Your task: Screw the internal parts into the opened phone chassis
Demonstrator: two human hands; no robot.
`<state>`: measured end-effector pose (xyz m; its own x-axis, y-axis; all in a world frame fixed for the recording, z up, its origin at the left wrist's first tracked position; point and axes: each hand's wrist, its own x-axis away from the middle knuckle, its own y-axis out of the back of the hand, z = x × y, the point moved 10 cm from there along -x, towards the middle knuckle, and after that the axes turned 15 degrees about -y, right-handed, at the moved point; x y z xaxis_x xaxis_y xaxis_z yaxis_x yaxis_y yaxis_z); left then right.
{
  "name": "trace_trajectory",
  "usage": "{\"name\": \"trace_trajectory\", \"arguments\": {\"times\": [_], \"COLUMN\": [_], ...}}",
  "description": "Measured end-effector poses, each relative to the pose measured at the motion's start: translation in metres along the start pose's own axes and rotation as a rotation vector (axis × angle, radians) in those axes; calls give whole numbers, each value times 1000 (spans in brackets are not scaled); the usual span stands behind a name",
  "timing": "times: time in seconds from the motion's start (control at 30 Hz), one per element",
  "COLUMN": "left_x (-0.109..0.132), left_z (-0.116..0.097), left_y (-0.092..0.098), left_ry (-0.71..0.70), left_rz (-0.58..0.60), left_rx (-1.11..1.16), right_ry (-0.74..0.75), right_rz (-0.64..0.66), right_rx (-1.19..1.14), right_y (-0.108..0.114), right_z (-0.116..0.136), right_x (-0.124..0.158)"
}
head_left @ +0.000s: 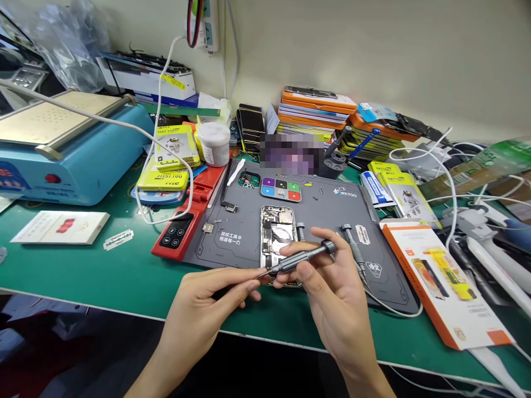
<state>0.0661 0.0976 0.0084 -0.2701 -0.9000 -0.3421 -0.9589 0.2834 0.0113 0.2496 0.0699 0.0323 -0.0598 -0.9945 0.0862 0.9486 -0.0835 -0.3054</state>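
Observation:
A grey precision screwdriver (302,258) lies tilted across the fingers of my right hand (338,298), which is closed around its handle. Its thin tip points left to my left hand (203,307). The thumb and index finger there are pinched together at the tip; whatever sits between them is too small to make out. Behind and below the screwdriver, an opened smartphone (271,226) with bare inner parts lies on the grey work mat (240,260), partly hidden by my hands. A second screwdriver (352,243) rests right of the phone.
A red device with buttons (176,235) lines the mat's left side. Farther left are a razor blade (118,240), a white box (60,227) and a blue machine (83,166). An orange-white box (446,287) lies at right. A white cable (155,132) loops above the table.

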Motion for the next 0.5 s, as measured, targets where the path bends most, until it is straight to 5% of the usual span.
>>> {"name": "trace_trajectory", "arguments": {"times": [0.5], "left_x": [2], "left_z": [-1], "left_y": [-1], "left_ry": [-24], "left_rz": [69], "left_rx": [-70], "right_ry": [-32], "right_rz": [26], "right_rx": [-17], "right_y": [-1], "right_z": [-2], "right_x": [-1]}}
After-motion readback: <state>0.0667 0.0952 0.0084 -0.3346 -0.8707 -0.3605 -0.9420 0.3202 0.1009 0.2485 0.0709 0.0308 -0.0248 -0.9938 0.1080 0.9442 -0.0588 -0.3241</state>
